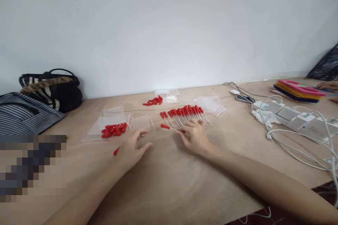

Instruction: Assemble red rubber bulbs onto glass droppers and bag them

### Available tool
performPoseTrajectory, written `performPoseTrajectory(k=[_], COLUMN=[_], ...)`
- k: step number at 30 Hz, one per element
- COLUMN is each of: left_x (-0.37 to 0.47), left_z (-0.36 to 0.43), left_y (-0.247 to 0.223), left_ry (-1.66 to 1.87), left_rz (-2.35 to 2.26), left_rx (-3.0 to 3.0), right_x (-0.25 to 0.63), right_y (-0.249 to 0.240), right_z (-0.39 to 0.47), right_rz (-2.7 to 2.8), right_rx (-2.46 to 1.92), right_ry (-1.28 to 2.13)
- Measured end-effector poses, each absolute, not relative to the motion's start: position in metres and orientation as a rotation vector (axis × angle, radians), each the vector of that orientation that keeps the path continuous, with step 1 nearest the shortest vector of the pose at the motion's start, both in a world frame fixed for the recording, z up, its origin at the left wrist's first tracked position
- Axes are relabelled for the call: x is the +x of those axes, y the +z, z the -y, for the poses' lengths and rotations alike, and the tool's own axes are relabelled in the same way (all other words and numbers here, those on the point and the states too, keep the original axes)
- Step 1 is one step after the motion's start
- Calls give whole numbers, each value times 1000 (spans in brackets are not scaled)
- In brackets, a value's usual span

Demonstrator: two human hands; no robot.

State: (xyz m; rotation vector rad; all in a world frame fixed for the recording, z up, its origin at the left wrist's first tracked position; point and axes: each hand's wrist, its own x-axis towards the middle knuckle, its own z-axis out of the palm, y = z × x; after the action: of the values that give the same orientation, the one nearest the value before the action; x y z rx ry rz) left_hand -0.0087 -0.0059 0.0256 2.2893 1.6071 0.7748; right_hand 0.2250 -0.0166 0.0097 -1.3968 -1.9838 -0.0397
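My right hand (195,137) pinches a glass dropper (165,126) by its clear tube, with the red rubber bulb pointing left. Just beyond that hand lies a row of finished-looking droppers (186,111), red bulbs toward the wall. My left hand (134,147) is over the table with thumb and fingers apart and nothing in it. In front of its fingertips are several bare glass tubes (141,123). A heap of red rubber bulbs (114,130) rests on a clear plastic bag (96,128) to the left. One loose red bulb (116,151) shows beside my left wrist.
Smaller red caps (154,101) and a bag of clear pieces (170,97) lie near the wall. Another plastic bag (211,104) is behind the row. Chargers and cables (295,116) fill the right; bags (52,91) stand left. Another person's hand (329,85) shows far right.
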Motion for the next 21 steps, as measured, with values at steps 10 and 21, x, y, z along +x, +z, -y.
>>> performPoseTrajectory(k=[10, 21], left_x=[-61, -41], left_z=[-3, 2], left_y=[50, 48], left_ry=[-12, 141], left_rz=[-2118, -1893], left_rx=[2271, 2427], right_x=[178, 163], right_y=[18, 20], right_z=[-43, -53], right_rz=[1901, 2013], right_rx=[-1934, -1803], right_ry=[-112, -191])
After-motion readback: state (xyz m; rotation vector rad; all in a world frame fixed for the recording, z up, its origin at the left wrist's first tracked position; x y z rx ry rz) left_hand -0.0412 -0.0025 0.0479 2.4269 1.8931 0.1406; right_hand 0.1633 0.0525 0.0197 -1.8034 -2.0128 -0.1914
